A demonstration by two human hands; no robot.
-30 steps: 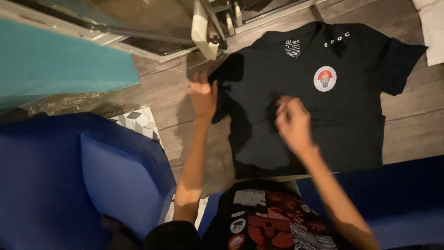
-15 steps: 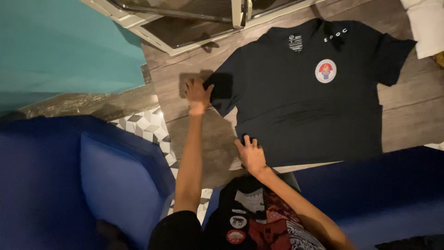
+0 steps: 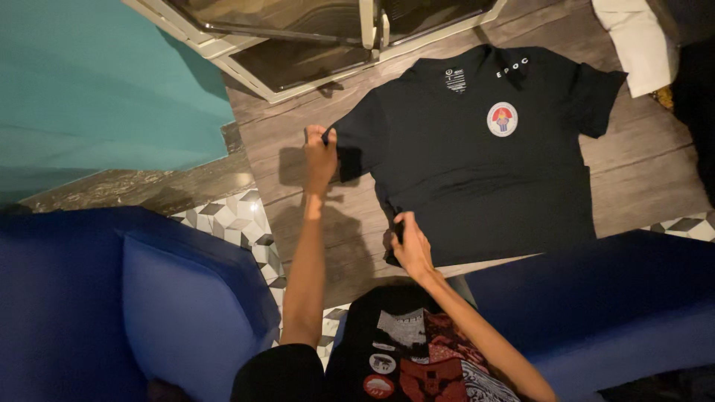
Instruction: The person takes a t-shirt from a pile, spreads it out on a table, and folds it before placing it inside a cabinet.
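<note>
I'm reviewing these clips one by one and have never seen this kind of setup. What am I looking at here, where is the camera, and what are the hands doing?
There is no machine here: a person works with two bare hands, and the single camera sits on their head, looking down, so both arms reach into the picture from the bottom edge. A black T-shirt with a round badge on the chest lies spread flat on a wooden floor. The left hand pinches the end of one sleeve, and the right hand grips the shirt's lower corner on the same side. Blue cushions lie near the person, a teal wall shows top left, and a white cloth lies top right.
</note>
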